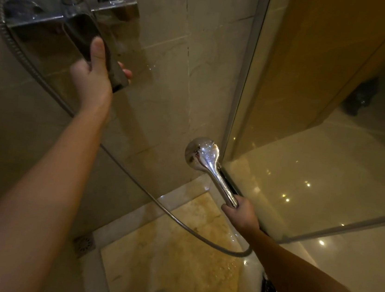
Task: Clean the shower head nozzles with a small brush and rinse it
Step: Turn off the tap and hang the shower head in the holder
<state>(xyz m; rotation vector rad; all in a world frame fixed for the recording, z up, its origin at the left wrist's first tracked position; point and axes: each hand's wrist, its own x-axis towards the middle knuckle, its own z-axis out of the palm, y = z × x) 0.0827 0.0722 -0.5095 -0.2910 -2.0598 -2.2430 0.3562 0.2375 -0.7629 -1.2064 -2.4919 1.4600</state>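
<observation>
Fingers (125,73) clamped: left hand (90,77) on mixer lever (85,32) | right hand (241,212) on shower head (201,154) | hose (134,180) between

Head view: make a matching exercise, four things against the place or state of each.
Things:
1. shower head
2. lever
3. drain
4. hose

Places or states:
a. gripped by the left hand
b. set in the floor beside the wall
c. held by its handle in the right hand
d. runs in a long loop down across the wall

Pairs: 1-c, 2-a, 3-b, 4-d
</observation>
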